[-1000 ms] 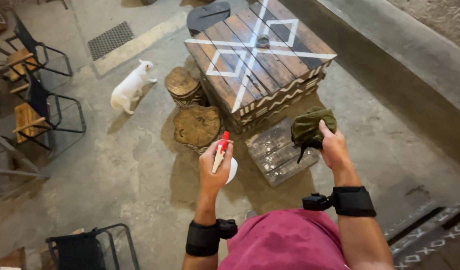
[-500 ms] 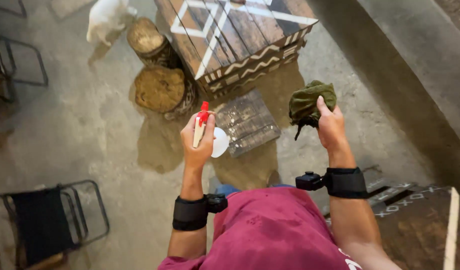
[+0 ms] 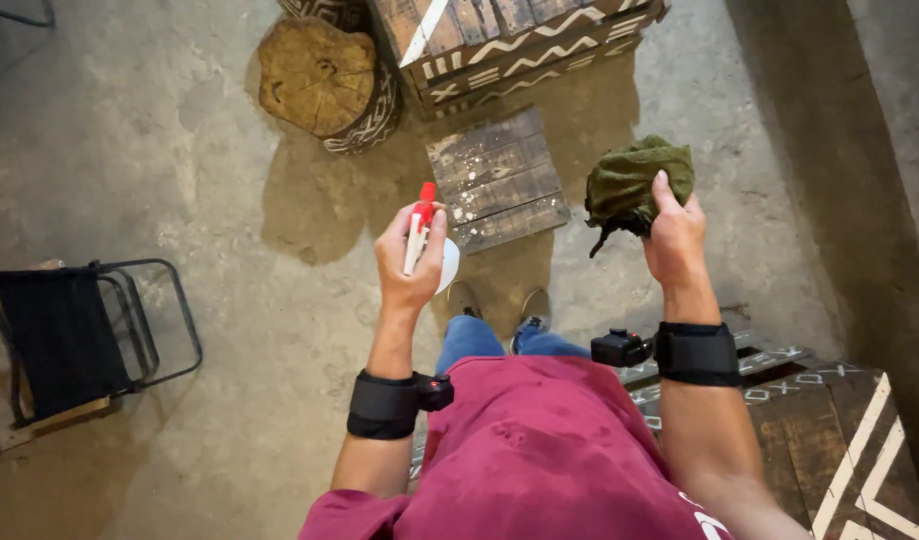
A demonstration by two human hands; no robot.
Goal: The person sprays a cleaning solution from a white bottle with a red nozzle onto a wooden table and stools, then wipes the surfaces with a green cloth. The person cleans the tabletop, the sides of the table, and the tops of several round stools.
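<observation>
Left hand (image 3: 410, 265) clenched round a white spray bottle with a red trigger nozzle (image 3: 421, 236), held upright at chest height, nozzle pointing far. Right hand (image 3: 677, 235) gripping a bunched olive-green cloth (image 3: 635, 183), raised a little higher and well apart from the bottle. Both wrists carry black straps with small black devices. Between and beyond the hands, on the concrete floor (image 3: 180, 180), lies a small dark slatted wooden panel (image 3: 498, 178), speckled with pale spots. Since a second ago the view has tipped down: the large patterned wooden crate (image 3: 510, 40) has slid to the far edge, the round log-slice stool (image 3: 320, 80) sits far left, the white animal is out of sight. The person has closed in and now stands just beside the panel. Black folding chair (image 3: 70, 340) at left.
</observation>
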